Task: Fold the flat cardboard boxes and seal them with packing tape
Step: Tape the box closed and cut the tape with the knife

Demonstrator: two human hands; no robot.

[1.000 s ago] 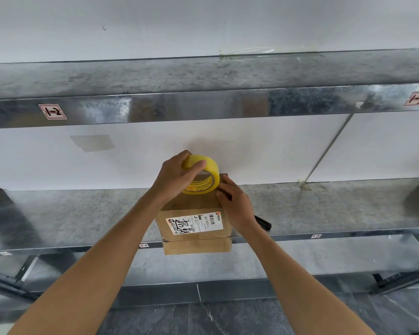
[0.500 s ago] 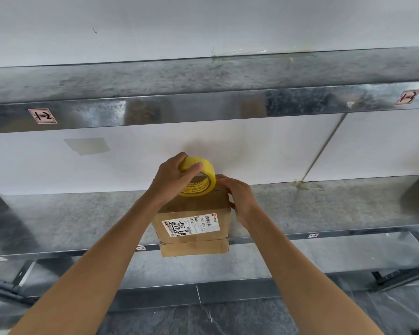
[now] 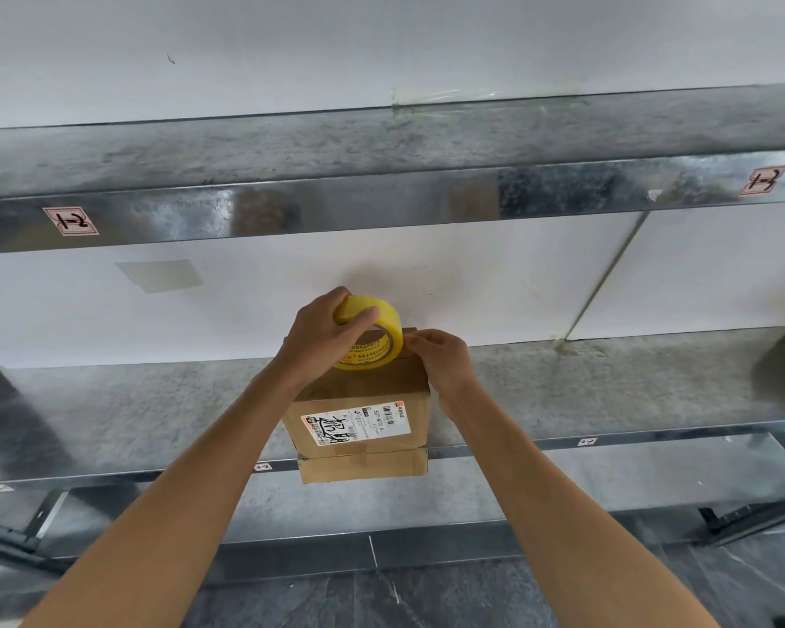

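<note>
Rack [image 3: 245, 151]: metal, 2 shelves in view against a white wall.
Lower shelf [image 3: 132, 414]: carries the box at its front edge.
Box [image 3: 363, 387]: cardboard, folded into shape and standing upright. More cardboard [image 3: 363, 466] shows beneath it, overhanging the shelf edge; flap or 2nd box cannot be told.
Left hand [image 3: 318, 337]: fingers and thumb curled round the tape, holding it on the box top, toward the far edge.
Right hand [image 3: 440, 355]: fingertips pinched at the roll's right rim, touching it. Judged to be picking at the free end; no loose end shows.
Tape [image 3: 377, 337]: yellow roll, tilted, resting on the box.
Label [image 3: 356, 423]: white, on the box's near face.
Progress: folding of this 1 box judged done. No strip is visible on it, so sealing is only starting. Pulling, laying and cutting the tape remain.
</note>
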